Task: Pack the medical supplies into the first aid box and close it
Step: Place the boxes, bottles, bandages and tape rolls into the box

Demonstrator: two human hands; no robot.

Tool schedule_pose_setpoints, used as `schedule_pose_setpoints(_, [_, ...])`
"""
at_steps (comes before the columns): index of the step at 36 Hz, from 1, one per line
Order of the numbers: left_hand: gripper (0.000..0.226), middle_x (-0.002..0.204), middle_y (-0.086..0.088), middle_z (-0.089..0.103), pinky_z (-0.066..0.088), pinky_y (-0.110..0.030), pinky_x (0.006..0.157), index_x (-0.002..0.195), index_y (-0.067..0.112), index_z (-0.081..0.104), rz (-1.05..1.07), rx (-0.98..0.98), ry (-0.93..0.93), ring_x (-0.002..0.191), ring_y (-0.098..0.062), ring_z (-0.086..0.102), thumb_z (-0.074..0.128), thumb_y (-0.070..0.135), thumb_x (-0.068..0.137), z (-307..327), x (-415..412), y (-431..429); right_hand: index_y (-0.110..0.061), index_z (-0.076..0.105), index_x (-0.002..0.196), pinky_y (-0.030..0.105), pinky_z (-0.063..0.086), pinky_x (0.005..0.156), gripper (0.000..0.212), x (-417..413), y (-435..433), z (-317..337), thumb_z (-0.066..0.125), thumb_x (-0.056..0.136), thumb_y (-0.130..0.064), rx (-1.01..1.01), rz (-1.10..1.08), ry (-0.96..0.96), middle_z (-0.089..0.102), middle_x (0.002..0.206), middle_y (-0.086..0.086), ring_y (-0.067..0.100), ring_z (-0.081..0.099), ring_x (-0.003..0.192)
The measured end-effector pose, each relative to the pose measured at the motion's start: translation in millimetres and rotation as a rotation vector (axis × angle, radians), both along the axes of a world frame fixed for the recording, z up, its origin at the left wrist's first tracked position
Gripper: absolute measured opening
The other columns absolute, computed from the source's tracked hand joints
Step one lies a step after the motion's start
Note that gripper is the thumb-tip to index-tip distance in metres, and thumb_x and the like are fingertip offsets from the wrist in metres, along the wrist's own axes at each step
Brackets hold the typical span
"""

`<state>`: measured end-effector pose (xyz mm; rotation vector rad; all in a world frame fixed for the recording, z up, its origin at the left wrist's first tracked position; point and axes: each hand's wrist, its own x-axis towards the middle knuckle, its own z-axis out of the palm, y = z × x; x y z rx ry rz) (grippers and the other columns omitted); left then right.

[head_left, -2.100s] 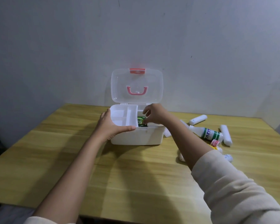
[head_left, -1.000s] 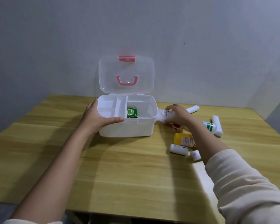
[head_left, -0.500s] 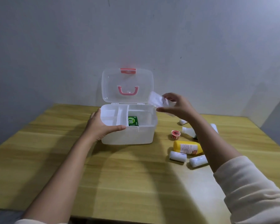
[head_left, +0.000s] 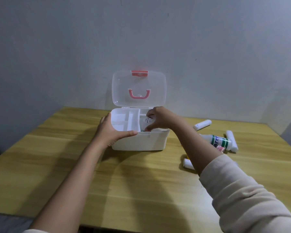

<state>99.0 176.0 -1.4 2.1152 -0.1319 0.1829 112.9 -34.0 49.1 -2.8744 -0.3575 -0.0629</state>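
A white first aid box point(head_left: 141, 142) stands open on the wooden table, its clear lid point(head_left: 139, 89) with a pink handle upright. My left hand point(head_left: 111, 130) grips the box's front left rim. My right hand point(head_left: 158, 119) reaches into the right compartment, pinching a flat white packet point(head_left: 145, 122) with small print. The green box inside is mostly hidden under the packet. To the right lie a white bottle with a green label point(head_left: 217, 141), two white rolls point(head_left: 202, 124) point(head_left: 232, 140) and a small white roll point(head_left: 187, 163).
The wooden table point(head_left: 141, 190) meets a grey wall behind the box. A yellow item is almost hidden behind my right forearm. The table's front edge runs along the bottom of the view.
My right hand picked the white packet from the table, lifted it over the box and has lowered it into the right compartment. My left hand stayed on the box.
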Motion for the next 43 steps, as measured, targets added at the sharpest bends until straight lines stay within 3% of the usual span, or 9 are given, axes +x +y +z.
schedule_pose_setpoints(6, [0.122, 0.135, -0.002, 0.048, 0.046, -0.040, 0.100, 0.136, 0.027, 0.047, 0.004, 0.016, -0.005, 0.126, -0.022, 0.046, 0.076, 0.072, 0.027, -0.3, 0.5, 0.5, -0.015, 0.056, 0.124, 0.029, 0.041, 0.084, 0.061, 3.7, 11.4, -9.8, 0.070, 0.073, -0.046, -0.023, 0.023, 0.020, 0.063, 0.120, 0.005, 0.022, 0.055, 0.108])
schedule_pose_setpoints(9, [0.122, 0.136, -0.002, 0.048, 0.046, -0.041, 0.101, 0.136, 0.027, 0.047, 0.012, 0.028, 0.000, 0.126, -0.022, 0.046, 0.075, 0.073, 0.027, -0.8, 1.3, 1.0, -0.014, 0.052, 0.129, 0.026, 0.041, 0.090, 0.065, 2.9, 10.8, -7.9, 0.073, 0.073, -0.039, 0.007, 0.022, 0.043, 0.061, 0.126, 0.004, 0.021, 0.056, 0.114])
schedule_pose_setpoints(14, [0.121, 0.135, -0.001, 0.050, 0.047, -0.042, 0.100, 0.135, 0.028, 0.048, 0.004, 0.032, -0.009, 0.124, -0.022, 0.048, 0.076, 0.073, 0.027, -1.9, 3.3, 0.8, -0.015, 0.047, 0.133, 0.035, 0.041, 0.102, 0.063, 3.4, 6.3, -7.5, 0.072, 0.076, -0.023, -0.096, -0.011, 0.066, 0.053, 0.135, 0.007, 0.025, 0.046, 0.126])
schedule_pose_setpoints(17, [0.120, 0.135, -0.001, 0.051, 0.048, -0.044, 0.099, 0.135, 0.029, 0.048, 0.001, 0.028, -0.008, 0.123, -0.022, 0.049, 0.077, 0.074, 0.028, -3.3, 4.1, 1.6, -0.013, 0.053, 0.128, 0.032, 0.042, 0.097, 0.056, 5.8, 4.5, -7.6, 0.071, 0.076, -0.017, -0.120, -0.026, 0.045, 0.055, 0.132, 0.008, 0.025, 0.047, 0.123])
schedule_pose_setpoints(27, [0.123, 0.136, -0.002, 0.049, 0.047, -0.041, 0.100, 0.137, 0.027, 0.047, 0.006, 0.028, -0.014, 0.125, -0.022, 0.047, 0.076, 0.073, 0.027, -3.1, 3.6, 1.3, -0.014, 0.058, 0.124, 0.034, 0.045, 0.097, 0.065, 9.2, 10.9, -11.2, 0.082, 0.065, -0.023, 0.031, -0.088, 0.017, 0.061, 0.125, 0.006, 0.023, 0.053, 0.117])
schedule_pose_setpoints(37, [0.124, 0.137, -0.003, 0.048, 0.046, -0.043, 0.101, 0.138, 0.026, 0.046, 0.005, 0.037, -0.011, 0.126, -0.023, 0.046, 0.075, 0.074, 0.027, -1.9, 1.8, 1.5, -0.014, 0.056, 0.126, 0.021, 0.038, 0.085, 0.070, 6.9, 15.8, -15.7, 0.083, 0.063, -0.029, 0.155, -0.096, -0.024, 0.060, 0.127, 0.006, 0.021, 0.054, 0.116])
schedule_pose_setpoints(40, [0.124, 0.137, -0.003, 0.049, 0.046, -0.044, 0.101, 0.138, 0.026, 0.046, 0.004, 0.038, -0.015, 0.126, -0.023, 0.046, 0.075, 0.075, 0.027, -1.7, 1.2, 1.0, -0.011, 0.056, 0.125, 0.029, 0.045, 0.093, 0.070, 4.3, 11.7, -10.8, 0.084, 0.063, -0.026, 0.192, -0.096, -0.010, 0.061, 0.124, 0.009, 0.023, 0.055, 0.115])
schedule_pose_setpoints(43, [0.121, 0.134, -0.002, 0.051, 0.046, -0.040, 0.097, 0.136, 0.026, 0.049, 0.002, 0.028, -0.025, 0.125, -0.023, 0.047, 0.075, 0.073, 0.028, -1.2, 0.7, 0.1, -0.007, 0.058, 0.122, 0.026, 0.044, 0.087, 0.062, 1.4, 6.0, -4.9, 0.082, 0.067, -0.022, 0.229, -0.081, -0.017, 0.062, 0.121, 0.011, 0.024, 0.058, 0.110])
